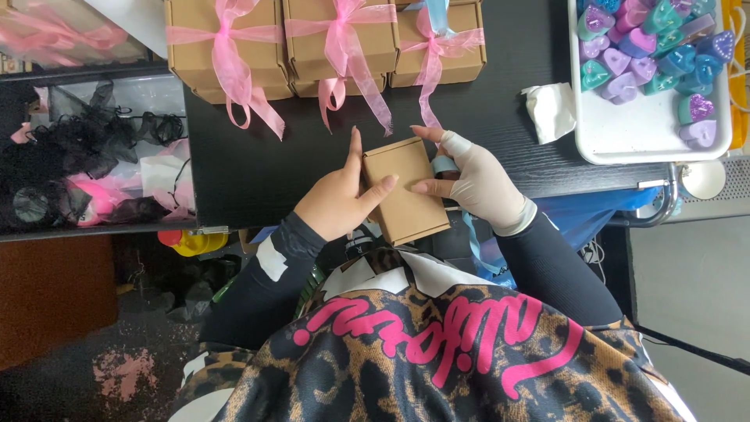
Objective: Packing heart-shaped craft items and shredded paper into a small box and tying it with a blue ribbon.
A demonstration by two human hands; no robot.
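Held a small plain cardboard box (402, 190) dead centre of the frame, just over the near edge of the black table (234, 180). Left hand (340, 199) clamped on the box's left side, thumb across the top, index finger straight up along the edge. Right hand (476, 184), wearing a pale glove, gripped the right side with thumb and fingertips pressed on. Both hands closed on the same box, so no gap there. Also pinned a bit of light blue ribbon (445, 166) under the right hand, trailing down toward the lap.

Stacked along the top of the frame: three brown boxes tied with pink bows (324, 39), well apart from the hands. Sat in the upper right: a white tray (641, 129) full of heart-shaped pieces (648, 47) in purple, teal and blue, with a crumpled white tissue (551, 109) just beside its left edge. Piled at the left of the frame: black and pink mesh bags (94, 164).
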